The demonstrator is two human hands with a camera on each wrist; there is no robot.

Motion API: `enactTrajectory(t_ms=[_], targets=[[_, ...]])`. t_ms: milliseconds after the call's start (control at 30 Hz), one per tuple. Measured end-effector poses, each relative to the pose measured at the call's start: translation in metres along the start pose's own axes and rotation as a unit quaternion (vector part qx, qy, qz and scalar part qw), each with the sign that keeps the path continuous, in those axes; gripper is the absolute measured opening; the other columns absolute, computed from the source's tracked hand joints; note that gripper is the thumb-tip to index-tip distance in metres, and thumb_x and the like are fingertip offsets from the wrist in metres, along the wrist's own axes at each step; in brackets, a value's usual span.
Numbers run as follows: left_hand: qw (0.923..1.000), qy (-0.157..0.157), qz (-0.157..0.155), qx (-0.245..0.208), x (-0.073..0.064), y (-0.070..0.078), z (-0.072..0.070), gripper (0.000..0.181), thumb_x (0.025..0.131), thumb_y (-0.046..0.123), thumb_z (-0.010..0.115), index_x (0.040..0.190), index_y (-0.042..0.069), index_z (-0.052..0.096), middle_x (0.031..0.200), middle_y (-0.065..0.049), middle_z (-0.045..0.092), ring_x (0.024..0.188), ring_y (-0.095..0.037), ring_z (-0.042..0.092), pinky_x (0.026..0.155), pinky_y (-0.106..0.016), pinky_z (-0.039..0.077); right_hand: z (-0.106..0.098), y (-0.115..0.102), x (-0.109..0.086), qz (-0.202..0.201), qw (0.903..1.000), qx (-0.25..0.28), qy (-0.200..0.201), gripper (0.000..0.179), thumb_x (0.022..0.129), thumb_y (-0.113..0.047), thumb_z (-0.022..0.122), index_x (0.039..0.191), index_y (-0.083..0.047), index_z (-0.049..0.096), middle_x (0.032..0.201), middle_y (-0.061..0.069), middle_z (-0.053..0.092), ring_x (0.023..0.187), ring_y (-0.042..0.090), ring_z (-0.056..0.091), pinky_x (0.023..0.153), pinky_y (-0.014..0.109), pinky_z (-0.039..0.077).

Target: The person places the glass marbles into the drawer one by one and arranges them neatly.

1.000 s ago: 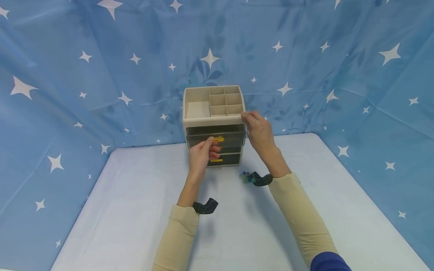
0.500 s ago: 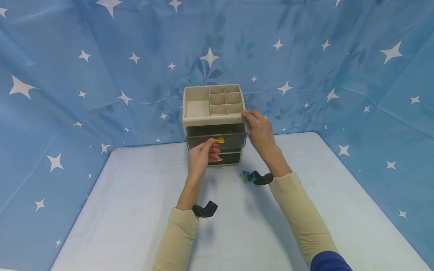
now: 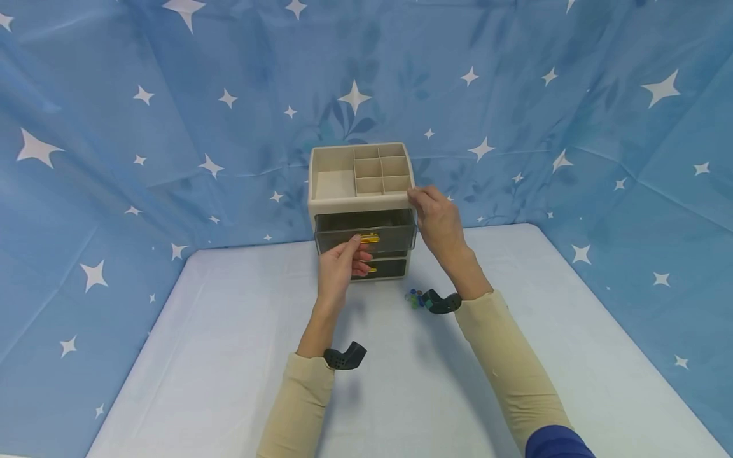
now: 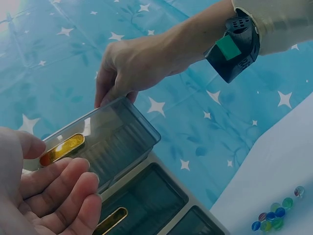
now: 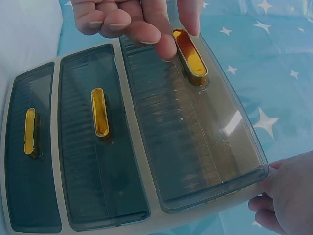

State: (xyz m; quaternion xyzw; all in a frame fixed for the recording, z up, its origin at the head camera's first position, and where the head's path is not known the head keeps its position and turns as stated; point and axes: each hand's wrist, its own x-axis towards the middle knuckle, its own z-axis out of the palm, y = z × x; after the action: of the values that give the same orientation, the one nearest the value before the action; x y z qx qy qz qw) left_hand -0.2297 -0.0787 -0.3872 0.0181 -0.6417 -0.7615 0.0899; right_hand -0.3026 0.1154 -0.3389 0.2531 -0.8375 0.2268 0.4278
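Note:
A small cream drawer cabinet (image 3: 343,205) stands at the back of the table. Its top drawer (image 3: 396,240), smoky and see-through, is pulled partly out. My left hand (image 3: 336,270) pinches that drawer's gold handle (image 5: 190,56) between thumb and forefinger, while its other fingers curl loosely below. At the cabinet's upper right front corner, my right hand (image 3: 441,222) grips the edge with bent fingers. Two lower drawers, such as the middle one (image 5: 100,161), are closed and have the same gold handles.
Several colored glass marbles (image 4: 278,212) lie on the white table (image 3: 240,356), right of the cabinet's front and near the right wrist camera (image 3: 439,302). The cabinet's top has an open divided tray (image 3: 335,184). A blue star-patterned curtain (image 3: 229,146) hangs behind.
The top drawer has come out slightly farther toward me, with my left hand moving back and down on its handle. The right hand has stayed at the cabinet's corner.

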Motion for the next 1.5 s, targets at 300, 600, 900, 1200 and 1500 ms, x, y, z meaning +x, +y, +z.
enactTrajectory(t_ms=[300,600,900,1200,1500], targets=[[0.9989,-0.014,0.013,0.043,-0.006,0.004,-0.005,0.042,0.099,0.034,0.063,0.102,-0.008,0.072,0.074,-0.001,0.071,0.058,-0.012,0.064,0.06,-0.023,0.056,-0.002,0.0,-0.001,0.011,0.9999,0.005,-0.009,0.02,0.098,-0.004,0.06,0.113,0.003,0.072,0.103,0.02,0.07,0.099,0.034,0.072,0.086,0.04,0.059],[0.9924,-0.031,0.065,0.099,-0.019,0.021,-0.008,0.026,0.097,0.024,0.066,0.102,-0.001,0.072,0.085,-0.012,0.072,0.064,-0.019,0.067,0.062,-0.026,0.057,-0.003,0.001,-0.001,0.016,0.9998,0.009,-0.008,0.02,0.098,-0.003,0.061,0.113,0.004,0.072,0.104,0.019,0.07,0.099,0.034,0.072,0.086,0.041,0.059],[0.981,-0.01,0.162,0.106,-0.024,0.04,-0.019,0.021,0.097,0.022,0.068,0.105,0.003,0.071,0.088,-0.018,0.072,0.068,-0.023,0.066,0.059,-0.024,0.056,-0.002,0.0,-0.001,0.014,0.9998,0.007,-0.009,0.019,0.098,-0.003,0.061,0.111,0.004,0.072,0.102,0.02,0.07,0.099,0.034,0.072,0.086,0.041,0.059],[0.9707,0.057,0.22,0.079,-0.016,0.054,-0.043,0.025,0.098,0.02,0.066,0.11,-0.002,0.07,0.084,-0.009,0.071,0.065,-0.013,0.064,0.06,-0.021,0.055,-0.002,-0.001,0.0,0.007,0.9999,0.0,-0.007,0.019,0.098,-0.004,0.061,0.112,0.003,0.072,0.102,0.02,0.07,0.099,0.034,0.072,0.086,0.04,0.059],[0.9629,0.09,0.236,0.096,0.006,0.06,-0.061,0.025,0.098,0.018,0.065,0.109,-0.004,0.07,0.083,0.005,0.068,0.071,-0.01,0.063,0.066,-0.018,0.053,-0.001,-0.001,0.0,0.008,0.9999,0.007,-0.006,0.019,0.098,-0.003,0.061,0.112,0.003,0.072,0.102,0.02,0.07,0.098,0.034,0.072,0.085,0.041,0.059]])
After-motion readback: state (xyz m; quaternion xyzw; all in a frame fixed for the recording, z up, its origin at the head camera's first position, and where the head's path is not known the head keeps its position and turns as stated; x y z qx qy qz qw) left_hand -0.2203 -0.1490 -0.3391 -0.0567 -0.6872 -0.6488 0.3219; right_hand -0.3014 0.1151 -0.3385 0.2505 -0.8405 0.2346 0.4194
